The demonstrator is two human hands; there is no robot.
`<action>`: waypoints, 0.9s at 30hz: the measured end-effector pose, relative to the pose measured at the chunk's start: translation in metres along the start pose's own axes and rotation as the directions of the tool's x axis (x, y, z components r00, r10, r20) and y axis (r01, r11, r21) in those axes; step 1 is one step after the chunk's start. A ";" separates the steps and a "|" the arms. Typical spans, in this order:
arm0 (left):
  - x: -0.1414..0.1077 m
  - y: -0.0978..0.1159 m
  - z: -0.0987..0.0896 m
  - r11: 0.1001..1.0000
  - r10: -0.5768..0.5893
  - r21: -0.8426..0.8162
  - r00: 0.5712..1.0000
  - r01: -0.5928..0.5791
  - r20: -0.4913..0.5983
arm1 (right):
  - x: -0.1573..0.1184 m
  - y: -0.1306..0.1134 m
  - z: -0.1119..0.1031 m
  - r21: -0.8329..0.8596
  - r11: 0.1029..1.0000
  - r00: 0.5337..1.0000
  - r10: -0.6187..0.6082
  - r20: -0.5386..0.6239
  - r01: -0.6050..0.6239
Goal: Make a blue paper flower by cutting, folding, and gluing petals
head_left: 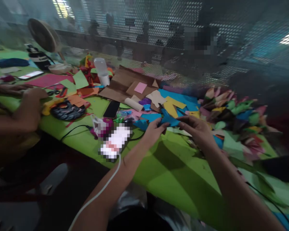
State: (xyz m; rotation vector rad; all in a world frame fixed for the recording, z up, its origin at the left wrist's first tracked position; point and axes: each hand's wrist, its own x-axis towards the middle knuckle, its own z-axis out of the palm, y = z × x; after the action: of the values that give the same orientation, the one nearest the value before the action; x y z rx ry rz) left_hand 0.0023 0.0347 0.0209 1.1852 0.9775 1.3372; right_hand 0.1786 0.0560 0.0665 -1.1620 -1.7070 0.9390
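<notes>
A piece of blue paper (170, 119) is held just above the green table, pinched between both hands. My left hand (155, 130) grips its left end with thumb and fingers. On the right end, my right hand (195, 126) closes its thumb and fingertips. The paper looks folded or cut to points, though blur hides its exact shape. Behind it lie yellow paper pieces (173, 106) and a larger blue sheet (190, 100). A lit phone (117, 141) rests left of my left hand, its screen pixelated.
The green table (144, 166) holds brown cardboard (118, 83), a dark phone (111, 109), a plastic bottle (101, 69) and folded paper flowers (240, 112) at right. Another person's arm (26, 109) rests at left near scissors (54, 92). A fan (44, 35) stands behind. A white cable (98, 189) crosses my left forearm.
</notes>
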 end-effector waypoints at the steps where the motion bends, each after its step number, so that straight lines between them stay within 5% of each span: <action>1: 0.000 0.001 -0.001 0.999 0.017 0.044 1.000 -0.017 -0.008 | 0.001 0.000 0.001 -0.016 1.000 1.000 0.004 0.001 -0.004; 12: 0.001 0.000 -0.007 0.969 0.026 0.245 1.000 -0.026 0.000 | 0.008 0.007 -0.001 0.050 0.999 0.999 0.000 -0.048 0.003; 27: 0.003 0.000 -0.011 0.996 -0.013 0.085 0.999 0.017 -0.049 | 0.013 0.008 -0.008 0.045 0.999 0.999 -0.012 -0.045 0.014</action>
State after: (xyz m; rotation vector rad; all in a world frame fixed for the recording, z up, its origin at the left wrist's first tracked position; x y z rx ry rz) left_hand -0.0088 0.0388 0.0197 1.2119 1.0860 1.3291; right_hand 0.1854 0.0717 0.0651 -1.1325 -1.6471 0.9323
